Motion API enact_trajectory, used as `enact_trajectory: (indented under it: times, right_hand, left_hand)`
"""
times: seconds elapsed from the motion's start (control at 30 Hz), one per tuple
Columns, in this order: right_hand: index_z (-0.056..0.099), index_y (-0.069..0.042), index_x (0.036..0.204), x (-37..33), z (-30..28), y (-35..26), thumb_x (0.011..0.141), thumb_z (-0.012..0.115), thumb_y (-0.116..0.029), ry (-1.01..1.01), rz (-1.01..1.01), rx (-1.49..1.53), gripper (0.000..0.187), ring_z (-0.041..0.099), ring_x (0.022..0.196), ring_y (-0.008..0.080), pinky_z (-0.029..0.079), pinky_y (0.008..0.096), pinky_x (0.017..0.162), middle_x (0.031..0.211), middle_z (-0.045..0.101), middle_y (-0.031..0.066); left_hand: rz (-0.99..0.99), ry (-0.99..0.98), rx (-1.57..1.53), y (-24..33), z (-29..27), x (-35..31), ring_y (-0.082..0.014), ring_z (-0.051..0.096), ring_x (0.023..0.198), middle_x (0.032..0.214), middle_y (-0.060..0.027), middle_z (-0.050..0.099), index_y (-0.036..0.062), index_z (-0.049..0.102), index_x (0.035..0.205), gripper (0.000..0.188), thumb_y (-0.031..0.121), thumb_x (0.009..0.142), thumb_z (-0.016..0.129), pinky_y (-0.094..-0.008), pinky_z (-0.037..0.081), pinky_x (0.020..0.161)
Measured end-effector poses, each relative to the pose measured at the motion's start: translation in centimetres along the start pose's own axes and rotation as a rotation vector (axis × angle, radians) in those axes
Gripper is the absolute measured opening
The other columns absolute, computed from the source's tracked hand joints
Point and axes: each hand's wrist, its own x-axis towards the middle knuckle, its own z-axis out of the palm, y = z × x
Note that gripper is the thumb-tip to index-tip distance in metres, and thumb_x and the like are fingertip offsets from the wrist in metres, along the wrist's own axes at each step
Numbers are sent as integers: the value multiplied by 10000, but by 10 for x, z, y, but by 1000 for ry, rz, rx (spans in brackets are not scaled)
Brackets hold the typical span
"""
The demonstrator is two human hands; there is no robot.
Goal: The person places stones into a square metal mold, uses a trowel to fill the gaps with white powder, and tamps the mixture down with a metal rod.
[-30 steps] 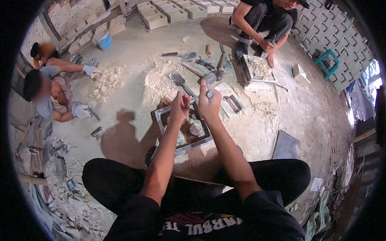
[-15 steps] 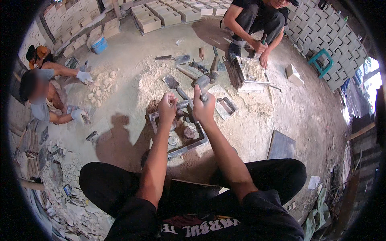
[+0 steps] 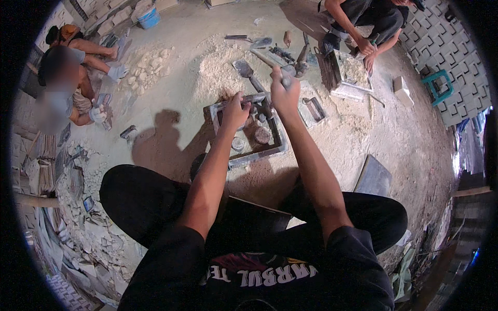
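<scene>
On the floor (image 3: 218, 20), a grey frame (image 3: 259, 156), two round lumps (image 3: 262, 136) inside its near edge; trowel (image 3: 243, 68) and mallet (image 3: 264, 57) past its far edge. Left hand (image 3: 236, 114) over the frame, fingers curled, can't tell if pinching anything; right hand (image 3: 285, 96) clenched round a grey rod (image 3: 286, 81), near the far right corner.

The right hand (image 3: 285, 97) hid most of its grey tool (image 3: 286, 81). The left hand (image 3: 235, 113) covered part of the grey frame (image 3: 259, 154); whether it held anything was unclear. The top edge cut off pale blocks (image 3: 222, 2) and a crouching co-worker (image 3: 384, 25); a seated co-worker (image 3: 73, 72) was partly blurred.
</scene>
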Motion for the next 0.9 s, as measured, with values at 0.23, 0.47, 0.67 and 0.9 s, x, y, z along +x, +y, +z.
enact_trajectory:
  times: [0.23, 0.47, 0.67, 0.9]
  right_hand:
    - [541, 27, 667, 2, -12, -26, 923, 570, -202, 59, 149, -55, 344, 489, 498, 255, 375, 391, 497, 542, 525, 150]
    - [536, 25, 665, 10, -11, 37, 918, 568, -215, -63, -58, -38, 350, 497, 514, 296, 386, 396, 517, 570, 537, 188]
    - [552, 16, 698, 9, -15, 77, 942, 548, -257, -88, -236, -175, 367, 454, 529, 158, 387, 331, 519, 558, 474, 102]
    - [494, 4, 637, -5, -8, 68, 940, 558, -261, -111, -151, 91, 407, 399, 539, 128, 336, 346, 502, 536, 440, 59]
  left_hand:
    - [-174, -165, 233, -1, -1, -16, -359, 373, 1300, 1402, -172, 391, 70, 429, 1339, 580, 345, 858, 602, -564, 271, 1048]
    - [-138, -254, 299, 21, 9, -16, -289, 161, 1429, 1535, -83, 231, 123, 368, 1419, 632, 399, 881, 552, -640, 106, 1096]
    - [-19, -154, 312, 9, 9, -16, -275, 145, 1438, 1531, -34, 273, 198, 421, 1406, 543, 365, 898, 515, -609, 65, 1118]
    - [-1, -29, 334, -11, 10, -30, -290, 222, 1410, 1502, -58, 319, 186, 465, 1369, 503, 338, 894, 537, -604, 85, 1116]
